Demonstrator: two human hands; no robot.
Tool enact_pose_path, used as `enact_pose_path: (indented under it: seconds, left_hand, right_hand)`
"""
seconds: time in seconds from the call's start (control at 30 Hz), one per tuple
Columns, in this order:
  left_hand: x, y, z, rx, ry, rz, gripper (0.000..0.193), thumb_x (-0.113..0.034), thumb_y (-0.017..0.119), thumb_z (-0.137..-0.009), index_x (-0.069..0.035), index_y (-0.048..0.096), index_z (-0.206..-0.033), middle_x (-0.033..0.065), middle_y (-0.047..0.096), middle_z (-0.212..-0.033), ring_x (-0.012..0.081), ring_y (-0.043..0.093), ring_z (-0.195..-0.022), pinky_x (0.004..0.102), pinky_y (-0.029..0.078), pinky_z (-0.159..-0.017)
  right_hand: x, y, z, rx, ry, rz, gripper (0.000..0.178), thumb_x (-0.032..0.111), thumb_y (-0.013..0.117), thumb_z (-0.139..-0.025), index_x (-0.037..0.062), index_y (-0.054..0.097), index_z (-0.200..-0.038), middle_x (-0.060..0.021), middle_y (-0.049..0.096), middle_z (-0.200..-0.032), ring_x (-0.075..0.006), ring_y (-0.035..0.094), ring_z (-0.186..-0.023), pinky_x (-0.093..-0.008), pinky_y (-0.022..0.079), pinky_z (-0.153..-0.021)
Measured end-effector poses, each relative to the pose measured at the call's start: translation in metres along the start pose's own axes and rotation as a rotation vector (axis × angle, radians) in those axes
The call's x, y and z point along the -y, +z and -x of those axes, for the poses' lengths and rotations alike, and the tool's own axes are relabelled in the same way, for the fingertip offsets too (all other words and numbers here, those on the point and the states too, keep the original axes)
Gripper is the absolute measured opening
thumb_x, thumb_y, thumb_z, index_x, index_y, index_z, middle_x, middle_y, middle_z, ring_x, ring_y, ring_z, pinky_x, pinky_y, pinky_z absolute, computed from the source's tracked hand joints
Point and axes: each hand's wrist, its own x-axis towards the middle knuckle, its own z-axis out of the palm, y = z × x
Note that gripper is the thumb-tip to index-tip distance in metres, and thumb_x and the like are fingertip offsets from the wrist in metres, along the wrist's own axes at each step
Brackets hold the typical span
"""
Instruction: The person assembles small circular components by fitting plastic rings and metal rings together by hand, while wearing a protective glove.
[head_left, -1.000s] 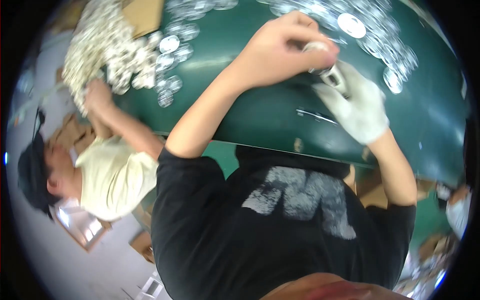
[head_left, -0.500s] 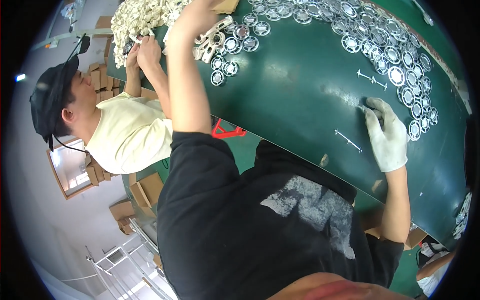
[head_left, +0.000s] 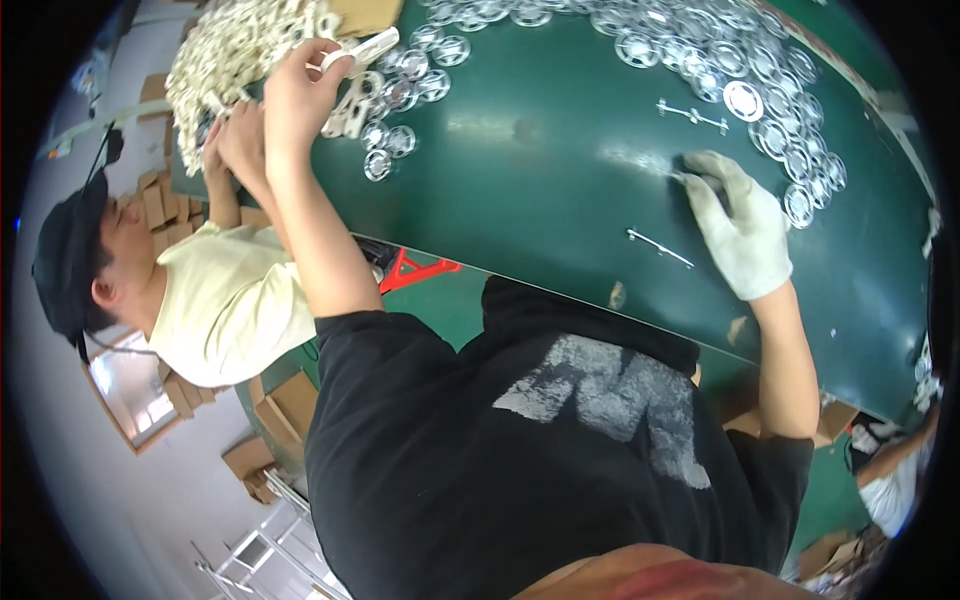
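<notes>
My bare left hand (head_left: 300, 100), at the far left of the table, is closed round an elongated cream plastic part (head_left: 378, 45) whose end sticks out to the right. More cream parts with round holes (head_left: 350, 108) lie just beside it, next to clear round discs (head_left: 400, 95). On the right, my right hand (head_left: 742, 225) wears a white glove and rests low over the table. Its thumb and forefinger are pinched together; a tiny bit shows at the tips, too small to name. Thin metal rods with small knobs lie near it, one beyond (head_left: 692, 117) and one nearer me (head_left: 660, 248).
A heap of cream parts (head_left: 240, 55) covers the table's far left corner. Many clear discs (head_left: 730, 60) line the far and right side of the green table (head_left: 520, 190). A co-worker in a black cap (head_left: 75, 260) works at the left, hands by the heap.
My left hand has come down and left from the far edge, and the cream part in it now shows. My right hand keeps its pinch beside the rods. The whole view has shifted.
</notes>
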Motion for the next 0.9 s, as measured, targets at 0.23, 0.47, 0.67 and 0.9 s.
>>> enact_pose_path:
  seconds: [0.23, 0.47, 0.67, 0.9]
  left_hand:
    - [-0.204, 0.052, 0.038, 0.327, 0.625, 0.572, 0.019, -0.012, 0.079, -0.087, -0.006, 0.073, -0.104, 0.0047, 0.067, -0.095, 0.0147, 0.065, -0.082, 0.0270, 0.053, -0.069]
    - [-0.225, 0.101, 0.041, 0.185, 0.518, 0.299, 0.028, -0.038, 0.064, -0.095, -0.018, 0.071, -0.112, 0.0071, 0.070, -0.098, 0.0302, 0.070, -0.088, 0.0417, 0.057, -0.073]
    - [-0.198, 0.109, 0.057, 0.156, 0.476, 0.104, 0.029, -0.037, 0.077, -0.086, -0.014, 0.069, -0.103, 0.0014, 0.063, -0.096, 0.0234, 0.068, -0.092, 0.0382, 0.056, -0.068]
    - [-0.202, 0.110, 0.062, 0.207, 0.358, 0.455, 0.031, -0.016, 0.080, -0.085, -0.004, 0.067, -0.110, 0.0098, 0.065, -0.106, 0.0237, 0.070, -0.089, 0.0357, 0.059, -0.071]
  right_hand:
    - [0.007, 0.005, -0.013, -0.331, -0.538, 0.186, 0.071, 0.008, 0.085, -0.072, 0.0068, 0.055, -0.136, -0.0154, 0.064, -0.123, -0.0337, 0.064, -0.110, -0.0421, 0.050, -0.096]
    - [0.000, -0.001, -0.006, -0.185, 0.078, 0.256, 0.037, 0.022, 0.069, -0.090, 0.0026, 0.066, -0.122, -0.0181, 0.074, -0.095, -0.0307, 0.074, -0.086, -0.0382, 0.058, -0.073]
    - [0.005, -0.008, -0.007, -0.110, 0.174, 0.209, 0.036, 0.025, 0.064, -0.091, 0.0060, 0.068, -0.122, -0.0165, 0.075, -0.093, -0.0331, 0.074, -0.085, -0.0401, 0.058, -0.076]
    - [0.008, -0.006, -0.007, -0.034, 0.175, 0.232, 0.035, 0.027, 0.063, -0.091, 0.0064, 0.068, -0.119, -0.0183, 0.074, -0.090, -0.0357, 0.073, -0.083, -0.0433, 0.058, -0.075]
